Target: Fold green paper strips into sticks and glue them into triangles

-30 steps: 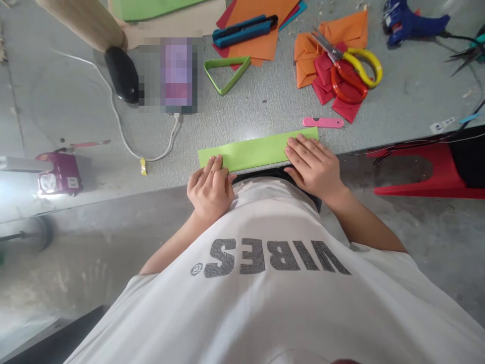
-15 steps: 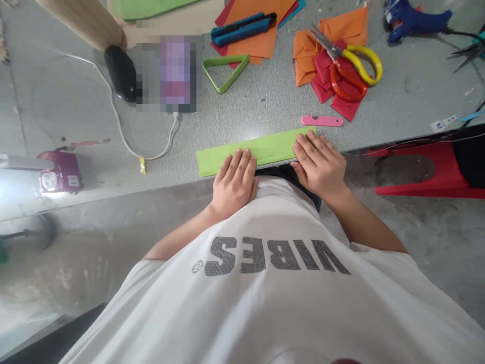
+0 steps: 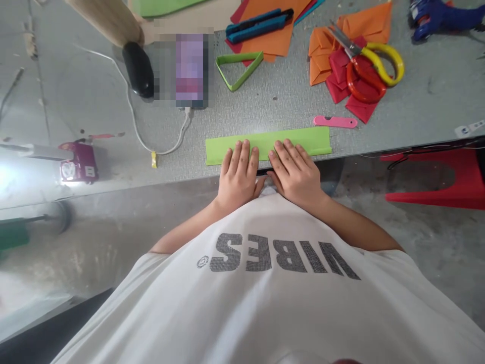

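Note:
A long green paper strip (image 3: 227,146) lies along the near edge of the grey table. A crease shows along its near side at the right end. My left hand (image 3: 238,174) lies flat on the strip's left-middle part, fingers stretched out. Close beside it, my right hand (image 3: 295,169) rests on the middle, its fingers also stretched forward. Both thumbs hang at the table's edge, close together. Beyond the strip's right end lies a pink folding knife (image 3: 335,122). Farther back stands a green paper triangle (image 3: 240,71).
Scissors (image 3: 366,71) lie on folded orange and red papers (image 3: 318,58) at the right. A blue box cutter (image 3: 259,25) rests on orange sheets. A blurred phone (image 3: 189,68) with a white cable, a mallet (image 3: 138,71) and a purple device (image 3: 79,162) are at left; a blue glue gun (image 3: 439,17) is at back right.
My right hand has slid left along the paper strip, from its right end to the middle near my left hand. The view has shifted, so the table's things appear farther right.

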### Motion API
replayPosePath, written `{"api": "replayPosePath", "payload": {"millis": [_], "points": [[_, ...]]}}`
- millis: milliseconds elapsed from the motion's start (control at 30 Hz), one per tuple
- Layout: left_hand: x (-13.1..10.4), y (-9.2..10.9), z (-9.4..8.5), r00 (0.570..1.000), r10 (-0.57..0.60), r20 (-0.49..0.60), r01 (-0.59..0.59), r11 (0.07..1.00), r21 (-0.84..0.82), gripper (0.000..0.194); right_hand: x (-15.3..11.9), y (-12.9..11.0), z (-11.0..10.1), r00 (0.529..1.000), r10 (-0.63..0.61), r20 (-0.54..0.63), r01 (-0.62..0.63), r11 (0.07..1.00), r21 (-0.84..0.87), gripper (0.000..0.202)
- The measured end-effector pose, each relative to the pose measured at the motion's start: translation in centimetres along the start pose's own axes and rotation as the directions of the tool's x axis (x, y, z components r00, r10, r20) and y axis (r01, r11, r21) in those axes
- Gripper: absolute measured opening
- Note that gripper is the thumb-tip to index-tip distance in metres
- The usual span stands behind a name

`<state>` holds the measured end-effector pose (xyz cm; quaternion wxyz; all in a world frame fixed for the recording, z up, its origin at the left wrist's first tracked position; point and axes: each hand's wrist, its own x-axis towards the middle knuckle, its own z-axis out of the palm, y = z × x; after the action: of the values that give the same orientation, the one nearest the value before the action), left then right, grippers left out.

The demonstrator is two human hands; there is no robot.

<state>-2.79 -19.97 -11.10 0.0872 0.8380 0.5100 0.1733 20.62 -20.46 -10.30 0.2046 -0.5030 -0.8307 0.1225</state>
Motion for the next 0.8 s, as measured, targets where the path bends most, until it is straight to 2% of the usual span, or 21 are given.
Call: {"api": "replayPosePath", "payload": {"millis": [267, 433, 533, 633, 733, 800], "points": [[-2.7, -3.5, -2.1, 0.999, -0.049, -0.02, 0.05, 0.998, 0.047, 0.084, -0.2, 0.5, -0.3, 0.999, -0.05, -0.017, 0.047, 0.992, -0.116, 0.056], [-3.5, -4.9, -3.5, 0.984, -0.164, -0.073, 0.17, 0.981, 0.088, 0.092, -0.2, 0.8, 0.3, 0.993, -0.1, -0.055, 0.091, 0.985, -0.145, 0.056], [-3.1, -4.4, -3.1, 0.984, -0.106, -0.143, 0.122, 0.986, 0.114, 0.066, 0.0, 0.6, 0.4, 0.988, -0.12, -0.095, 0.101, 0.977, -0.187, 0.051], [-2.3, -3.4, -1.8, 0.972, -0.012, -0.233, 0.039, 0.993, 0.111, 0.037, 0.1, 0.3, 0.1, 0.963, -0.187, -0.195, 0.13, 0.953, -0.272, 0.041], [-1.7, -3.0, -0.8, 0.949, 0.007, -0.315, 0.02, 0.996, 0.084, 0.027, -0.2, 0.6, -0.5, 0.929, -0.236, -0.285, 0.127, 0.926, -0.355, 0.032], [-1.5, -3.1, -0.6, 0.934, 0.008, -0.356, 0.024, 0.996, 0.084, 0.024, -0.5, 1.3, -1.0, 0.922, -0.219, -0.32, 0.092, 0.926, -0.367, 0.028]]}}
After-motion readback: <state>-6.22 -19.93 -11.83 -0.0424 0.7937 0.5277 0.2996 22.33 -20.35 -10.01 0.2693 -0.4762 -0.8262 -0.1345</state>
